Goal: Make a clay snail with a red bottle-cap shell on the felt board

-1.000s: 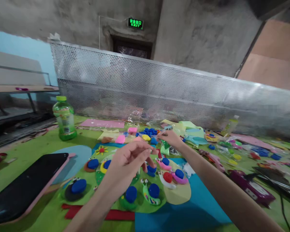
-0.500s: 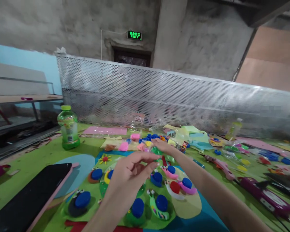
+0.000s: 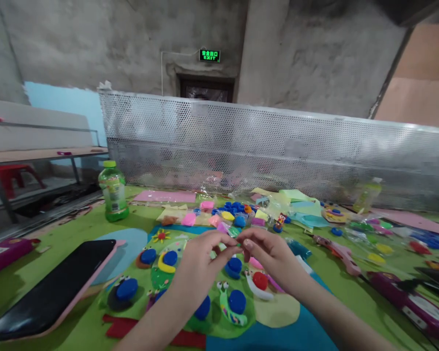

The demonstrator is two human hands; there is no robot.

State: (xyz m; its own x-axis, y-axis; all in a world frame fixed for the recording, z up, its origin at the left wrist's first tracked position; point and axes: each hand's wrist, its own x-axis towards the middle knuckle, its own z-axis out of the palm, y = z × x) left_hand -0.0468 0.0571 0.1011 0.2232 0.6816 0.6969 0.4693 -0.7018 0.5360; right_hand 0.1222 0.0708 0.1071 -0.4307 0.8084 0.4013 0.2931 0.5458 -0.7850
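Note:
My left hand (image 3: 208, 256) and my right hand (image 3: 267, 251) meet above the middle of a craft picture, fingertips pinched together. Between them shows a tiny green piece (image 3: 238, 244), apparently modelling clay, mostly covered by the fingers. Below lies the picture, a green sheet on blue with clay snails that carry bottle caps as shells. A green snail (image 3: 225, 304) has a blue cap (image 3: 237, 302), and a white snail (image 3: 258, 290) has a red cap (image 3: 259, 281). A black snail (image 3: 113, 297) sits at the left. My left hand and forearm hide part of the picture.
A black phone (image 3: 54, 287) lies at the left, near a green bottle (image 3: 113, 195). Behind the picture are bagged clay and blue caps (image 3: 236, 208). A purple glue gun (image 3: 406, 304) rests at the right. A perforated metal panel (image 3: 205, 136) closes off the table's back.
My right hand has come back from the bagged clay to meet my left hand's fingertips. The view has shifted slightly to the left.

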